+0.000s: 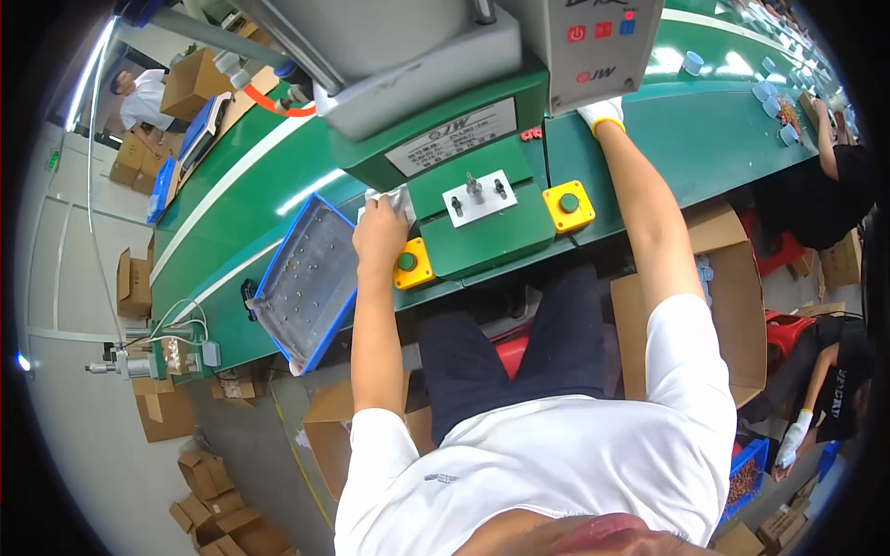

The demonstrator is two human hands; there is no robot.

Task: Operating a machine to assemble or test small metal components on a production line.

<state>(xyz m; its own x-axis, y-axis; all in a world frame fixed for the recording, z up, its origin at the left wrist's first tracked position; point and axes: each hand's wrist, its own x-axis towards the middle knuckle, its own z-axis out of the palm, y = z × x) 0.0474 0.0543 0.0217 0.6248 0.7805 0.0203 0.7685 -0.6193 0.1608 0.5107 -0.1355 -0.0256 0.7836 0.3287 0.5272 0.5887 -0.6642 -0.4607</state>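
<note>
Beside the blue tray [329, 330], left hand [381, 225].

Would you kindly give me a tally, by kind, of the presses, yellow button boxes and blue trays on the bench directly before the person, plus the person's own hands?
Green press: 1
Yellow button boxes: 2
Blue tray: 1
Hands: 2, left hand and right hand
Total: 6

You're seeing cardboard boxes [206, 474] sitting lower left, a co-worker [146, 100] appearing upper left, a blue crate [757, 453] resting lower right.
</note>
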